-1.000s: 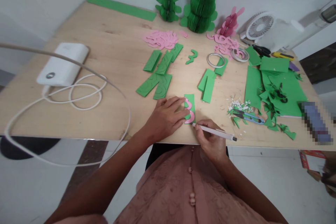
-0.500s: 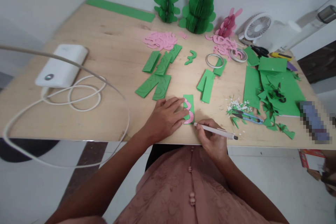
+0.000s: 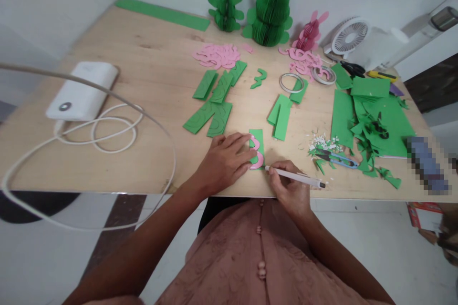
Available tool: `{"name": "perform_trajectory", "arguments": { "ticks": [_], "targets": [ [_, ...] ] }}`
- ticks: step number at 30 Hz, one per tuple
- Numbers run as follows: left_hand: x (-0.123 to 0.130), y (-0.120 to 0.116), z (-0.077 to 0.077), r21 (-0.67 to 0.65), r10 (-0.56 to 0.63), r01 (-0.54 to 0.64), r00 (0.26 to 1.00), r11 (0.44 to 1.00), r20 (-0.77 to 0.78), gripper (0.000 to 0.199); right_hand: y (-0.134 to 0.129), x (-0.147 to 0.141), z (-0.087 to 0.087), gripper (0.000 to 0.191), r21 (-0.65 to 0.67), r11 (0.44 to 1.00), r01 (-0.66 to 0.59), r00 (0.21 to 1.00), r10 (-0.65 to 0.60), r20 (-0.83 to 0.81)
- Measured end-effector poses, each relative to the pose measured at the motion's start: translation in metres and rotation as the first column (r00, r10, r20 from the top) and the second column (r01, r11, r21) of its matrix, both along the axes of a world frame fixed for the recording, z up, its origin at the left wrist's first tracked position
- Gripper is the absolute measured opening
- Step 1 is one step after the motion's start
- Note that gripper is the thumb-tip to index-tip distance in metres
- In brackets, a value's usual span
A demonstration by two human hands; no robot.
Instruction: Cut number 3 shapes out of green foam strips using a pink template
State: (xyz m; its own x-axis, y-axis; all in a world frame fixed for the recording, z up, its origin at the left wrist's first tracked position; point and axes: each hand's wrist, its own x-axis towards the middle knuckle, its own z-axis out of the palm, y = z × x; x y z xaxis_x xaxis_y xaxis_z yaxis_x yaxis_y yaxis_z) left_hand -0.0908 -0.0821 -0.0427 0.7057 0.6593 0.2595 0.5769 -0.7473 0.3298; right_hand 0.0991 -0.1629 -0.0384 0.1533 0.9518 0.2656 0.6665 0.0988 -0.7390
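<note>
**Light touch on a green strip (image 3: 260, 141) and its pink cut-out (image 3: 259, 160)**

A person's left hand (image 3: 227, 159) lay palm down, its grip spread and curled around nothing, fingers pinning the pink cut-out on the green strip near the front edge of the wooden surface (image 3: 161, 74). The right hand (image 3: 290, 183) held a slim white pen (image 3: 304, 179) in a close pinch, the tip just beside the strip at 5 o'clock; whether the two touched could not be told.

Both paper pieces appeared very light. The strip looked like stiffish card, liable to crease if squeezed and best taken by its straight right edge; the narrow, curving cut-out seemed prone to skid or tear, safer pressed flat than pinched. The pen looked smooth and rigid, its barrel the natural hold.

From the strip, matte green pieces (image 3: 219, 121) bearing drawn curves lay toward 10 o'clock, blue-handled snips (image 3: 346, 160) among ragged clippings (image 3: 388, 178) at 3, and a pleated, long-eared paper figure (image 3: 271, 21) stood at 12.
</note>
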Motion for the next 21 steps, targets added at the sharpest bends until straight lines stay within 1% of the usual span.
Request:
{"name": "perform_trajectory", "arguments": {
  "ticks": [14, 21],
  "targets": [
    [0.0003, -0.0008, 0.0010, 0.002, -0.001, 0.001, 1.000, 1.000, -0.001, 0.024, 0.0031, 0.0030, -0.0015, 0.009, -0.029, 0.999, 0.015, 0.999, -0.016, -0.038],
    [-0.0005, -0.0009, 0.0010, -0.003, -0.001, 0.001, 1.000, 1.000, -0.004, 0.024, 0.0041, 0.0028, -0.0004, 0.010, -0.025, 0.999, 0.027, 1.000, -0.027, -0.007]
  ]
}}
